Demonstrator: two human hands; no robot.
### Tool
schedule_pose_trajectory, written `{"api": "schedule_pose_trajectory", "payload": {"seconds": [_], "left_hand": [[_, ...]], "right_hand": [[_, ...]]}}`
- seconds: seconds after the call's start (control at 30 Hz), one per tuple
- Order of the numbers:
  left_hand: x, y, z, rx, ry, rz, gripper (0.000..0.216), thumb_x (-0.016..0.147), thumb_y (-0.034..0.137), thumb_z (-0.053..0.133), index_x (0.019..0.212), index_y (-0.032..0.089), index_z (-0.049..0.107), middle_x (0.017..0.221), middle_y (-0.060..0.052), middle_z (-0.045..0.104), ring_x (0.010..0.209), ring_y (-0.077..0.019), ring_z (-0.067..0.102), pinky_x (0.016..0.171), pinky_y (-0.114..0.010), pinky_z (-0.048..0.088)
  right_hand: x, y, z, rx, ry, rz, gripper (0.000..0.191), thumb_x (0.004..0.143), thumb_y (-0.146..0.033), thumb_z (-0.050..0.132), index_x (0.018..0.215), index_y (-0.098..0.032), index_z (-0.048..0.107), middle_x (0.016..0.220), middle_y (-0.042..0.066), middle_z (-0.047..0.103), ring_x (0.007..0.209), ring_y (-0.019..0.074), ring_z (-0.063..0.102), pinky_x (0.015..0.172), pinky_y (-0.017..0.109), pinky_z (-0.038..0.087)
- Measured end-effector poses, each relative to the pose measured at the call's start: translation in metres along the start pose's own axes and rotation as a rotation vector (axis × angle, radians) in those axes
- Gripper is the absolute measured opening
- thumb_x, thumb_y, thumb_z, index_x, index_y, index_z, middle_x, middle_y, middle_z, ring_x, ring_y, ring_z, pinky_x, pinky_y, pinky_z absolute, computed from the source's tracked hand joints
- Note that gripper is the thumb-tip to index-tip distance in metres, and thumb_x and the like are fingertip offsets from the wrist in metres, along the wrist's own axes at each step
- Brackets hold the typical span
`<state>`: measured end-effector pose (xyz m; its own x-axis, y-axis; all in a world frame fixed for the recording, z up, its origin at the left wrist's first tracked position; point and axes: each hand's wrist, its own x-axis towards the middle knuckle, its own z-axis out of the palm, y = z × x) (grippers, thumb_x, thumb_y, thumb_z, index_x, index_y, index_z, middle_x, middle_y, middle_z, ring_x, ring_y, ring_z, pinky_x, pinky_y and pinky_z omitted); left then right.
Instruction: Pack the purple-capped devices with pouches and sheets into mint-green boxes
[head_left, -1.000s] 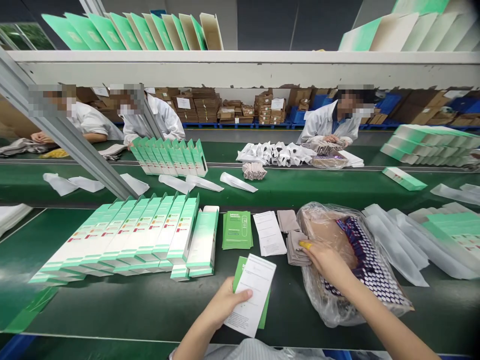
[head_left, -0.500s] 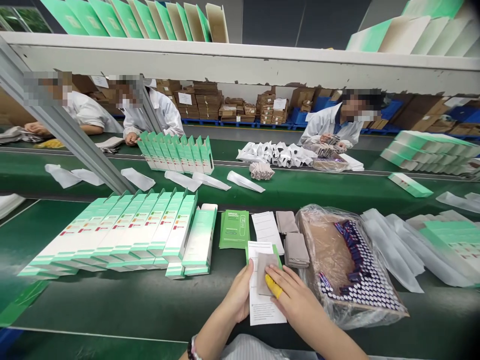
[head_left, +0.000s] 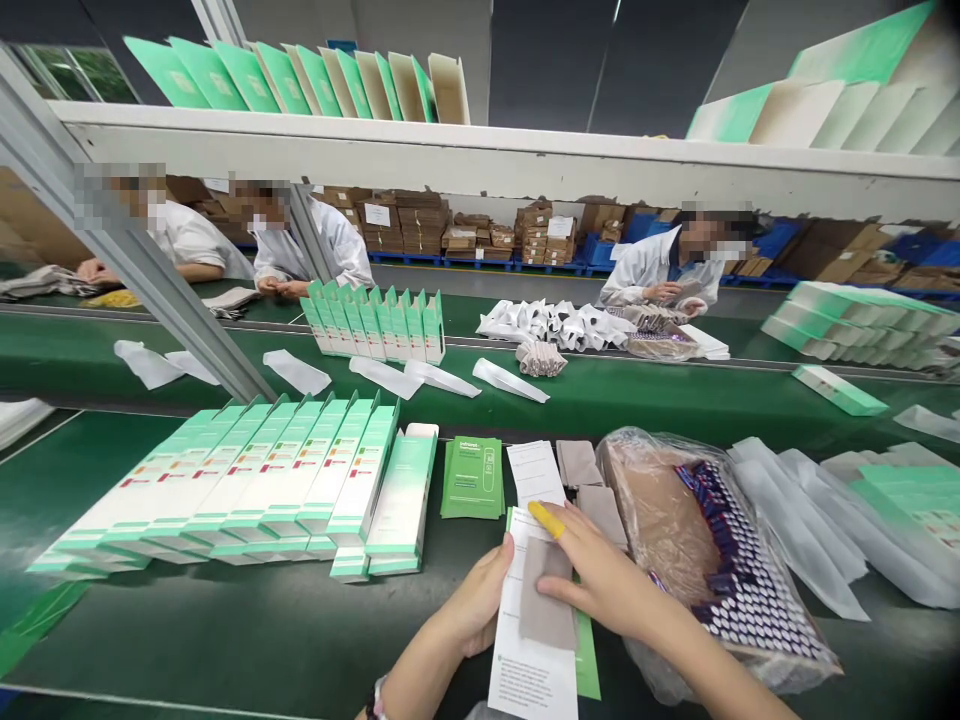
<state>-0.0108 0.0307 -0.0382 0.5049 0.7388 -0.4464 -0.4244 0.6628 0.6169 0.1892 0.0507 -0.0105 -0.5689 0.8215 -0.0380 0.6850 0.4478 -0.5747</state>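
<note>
As I look across the long green tabletop (head_left: 247, 620), a row of green-and-white cartons (head_left: 262, 480) leans along its left side, and a plastic-wrapped tray (head_left: 652, 480) of small cylinders (head_left: 765, 590) lies to the right. Between them sit a stack of green booklets (head_left: 472, 478), a pile of white leaflets (head_left: 535, 470) and two piles of folded grey pouches (head_left: 576, 462). The person's left hand (head_left: 474, 600) has its fingers closed on the left edge of a long white leaflet (head_left: 532, 680), just this side of the piles. Their right hand (head_left: 600, 570) rests over the front, fingers loosely parted; I can't tell whether they pinch anything. A green booklet (head_left: 587, 660) peeks out behind the leaflet on its right. A grey pouch (head_left: 546, 615) lies flat against the leaflet's face, under the right thumb. Smallest of all, a yellow cover (head_left: 546, 518) wraps one finger of the right hand, near the leaflet's top.
</note>
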Motion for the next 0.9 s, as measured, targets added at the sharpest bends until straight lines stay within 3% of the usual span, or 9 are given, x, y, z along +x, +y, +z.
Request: {"api": "schedule_pose_trajectory", "payload": {"seconds": [0.1,0.23,0.3,0.43,0.53,0.67,0.77,0.9], "left_hand": [[0.003,0.005,0.002,0.022,-0.037,0.019,0.067,0.078,0.064,0.068,0.117,0.01,0.063,0.1,-0.014,0.075,0.087,-0.0247,0.071,0.08,-0.036,0.053],[0.014,0.015,-0.005,0.143,-0.129,0.125,0.068,0.067,0.043,0.086,0.122,0.012,0.061,0.113,-0.014,0.072,0.102,-0.0281,0.068,0.088,-0.035,0.049],[0.022,0.021,-0.012,0.143,-0.098,0.153,0.065,0.066,0.038,0.087,0.12,0.013,0.061,0.112,-0.014,0.072,0.103,-0.0293,0.067,0.089,-0.037,0.049],[0.041,0.025,-0.029,0.069,0.082,0.195,0.062,0.058,0.036,0.09,0.109,0.012,0.063,0.101,-0.012,0.073,0.093,-0.0277,0.068,0.083,-0.037,0.05],[0.052,0.017,-0.039,0.047,0.159,0.249,0.059,0.054,0.036,0.09,0.102,0.012,0.064,0.097,-0.011,0.073,0.089,-0.0274,0.067,0.081,-0.036,0.05],[0.063,0.004,-0.049,0.075,0.225,0.254,0.061,0.047,0.032,0.089,0.1,0.014,0.063,0.092,-0.009,0.072,0.091,-0.0298,0.066,0.083,-0.038,0.049],[0.067,0.003,-0.054,0.134,0.196,0.232,0.062,0.045,0.026,0.089,0.1,0.015,0.063,0.09,-0.007,0.072,0.095,-0.0317,0.066,0.089,-0.04,0.047],[0.067,0.005,-0.056,0.19,0.189,0.238,0.059,0.048,0.027,0.088,0.1,0.015,0.063,0.089,-0.007,0.071,0.097,-0.0337,0.066,0.092,-0.042,0.047]], "right_hand": [[0.003,0.003,0.001,0.07,-0.017,0.016,0.074,0.09,-0.042,0.061,0.153,-0.023,0.027,0.152,0.012,0.04,0.14,0.028,0.036,0.116,0.046,0.032],[0.018,0.006,-0.003,0.067,-0.03,-0.009,0.075,0.09,-0.042,0.062,0.153,-0.018,0.028,0.151,0.015,0.041,0.139,0.0274,0.038,0.116,0.045,0.032],[0.038,0.011,-0.013,0.046,-0.066,-0.049,0.069,0.092,-0.043,0.059,0.151,-0.018,0.033,0.149,0.014,0.045,0.136,0.0256,0.043,0.114,0.041,0.036],[0.118,0.038,-0.047,-0.117,-0.033,0.016,0.033,0.101,-0.031,0.044,0.131,-0.024,0.058,0.133,0.006,0.061,0.123,0.0203,0.056,0.105,0.035,0.044],[0.201,0.065,-0.069,-0.242,0.127,0.183,0.034,0.099,-0.026,0.051,0.131,-0.015,0.055,0.137,0.015,0.055,0.126,0.0276,0.052,0.106,0.047,0.042],[0.285,0.088,-0.076,-0.31,0.197,0.379,0.04,0.093,-0.034,0.063,0.129,-0.018,0.055,0.135,0.011,0.054,0.117,0.0279,0.057,0.096,0.052,0.049],[0.307,0.096,-0.071,-0.253,0.219,0.473,0.036,0.094,-0.034,0.062,0.126,-0.018,0.057,0.129,0.01,0.057,0.11,0.0256,0.06,0.091,0.048,0.052],[0.298,0.107,-0.078,-0.043,0.306,0.493,0.034,0.094,-0.034,0.061,0.124,-0.017,0.057,0.125,0.009,0.06,0.105,0.0239,0.062,0.088,0.045,0.054]]}}
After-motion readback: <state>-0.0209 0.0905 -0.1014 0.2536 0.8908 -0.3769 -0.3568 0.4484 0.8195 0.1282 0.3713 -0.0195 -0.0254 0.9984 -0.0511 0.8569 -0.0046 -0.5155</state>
